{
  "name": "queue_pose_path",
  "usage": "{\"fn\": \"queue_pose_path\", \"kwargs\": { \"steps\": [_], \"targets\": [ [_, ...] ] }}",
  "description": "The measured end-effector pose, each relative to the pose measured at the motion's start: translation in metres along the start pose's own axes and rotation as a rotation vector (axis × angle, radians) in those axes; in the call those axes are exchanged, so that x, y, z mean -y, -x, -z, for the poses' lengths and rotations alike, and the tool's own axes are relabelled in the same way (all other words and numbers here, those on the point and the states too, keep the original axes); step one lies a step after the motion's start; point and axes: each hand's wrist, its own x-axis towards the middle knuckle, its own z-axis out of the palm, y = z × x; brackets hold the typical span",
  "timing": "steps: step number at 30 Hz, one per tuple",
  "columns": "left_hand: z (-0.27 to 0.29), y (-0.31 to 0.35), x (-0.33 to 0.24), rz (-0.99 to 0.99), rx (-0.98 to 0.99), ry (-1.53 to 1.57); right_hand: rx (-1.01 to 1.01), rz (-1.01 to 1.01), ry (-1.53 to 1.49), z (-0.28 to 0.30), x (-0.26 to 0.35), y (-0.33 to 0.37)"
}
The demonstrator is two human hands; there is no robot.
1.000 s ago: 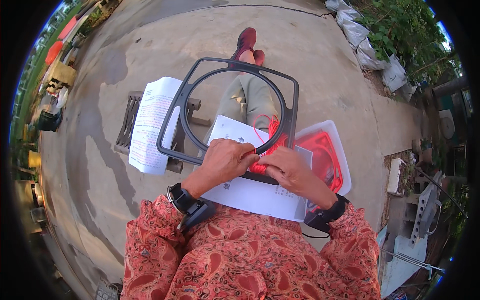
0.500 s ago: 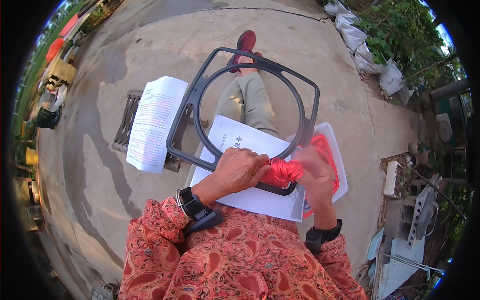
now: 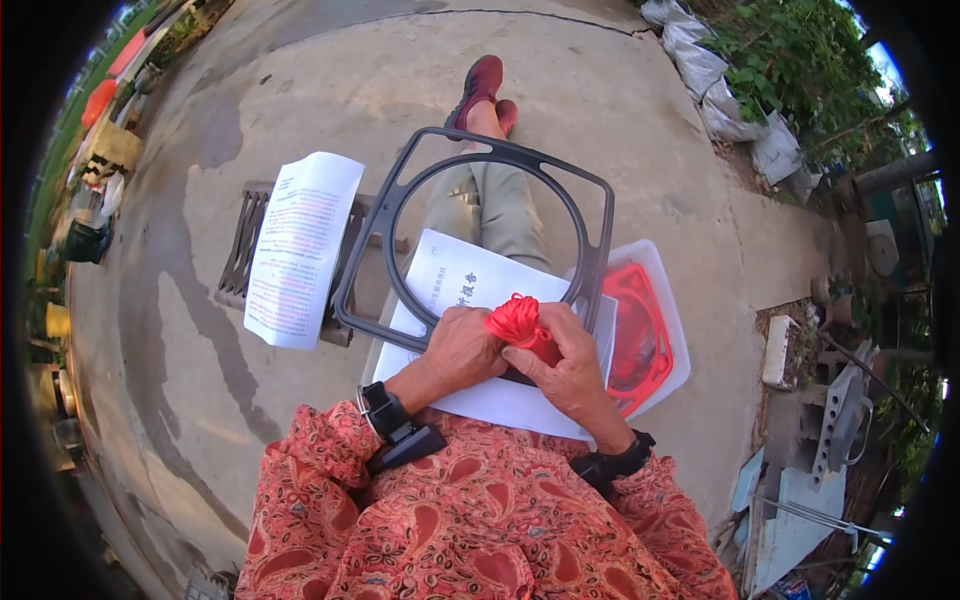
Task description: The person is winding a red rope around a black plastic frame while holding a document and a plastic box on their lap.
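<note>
Above the seated person's lap, a red cord bundle [image 3: 516, 320] sits between the two hands, over the lower part of a black frame [image 3: 385, 215]. The bundle's rounded, looped end points up and toward the person's left; its long axis slants from there down toward the right palm, looking short from this angle. The right hand [image 3: 572, 365] is closed on the bundle, thumb below and fingers along its right side, so the looped end sticks out to the left of that grip. The left hand [image 3: 462, 348] is curled in against the bundle's left side, at the frame's lower edge; what its fingers grip is hidden.

The frame's open ring tips away over the legs, its far edge sloping down to the right. White sheets [image 3: 440, 285] lie on the lap beneath it. A pale tub [image 3: 680, 372] with a red-rimmed item [image 3: 662, 335] inside stands right of the right hand.
</note>
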Motion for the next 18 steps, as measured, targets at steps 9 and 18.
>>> {"fn": "queue_pose_path", "kwargs": {
  "steps": [9,18],
  "targets": [
    [0.018,-0.01,-0.001,0.101,-0.012,0.213,-0.317,-0.237,-1.077,0.044,0.019,-0.001],
    [0.012,-0.009,-0.003,0.027,-0.064,0.188,-0.397,-0.172,-0.692,0.066,0.03,0.018]
  ]
}}
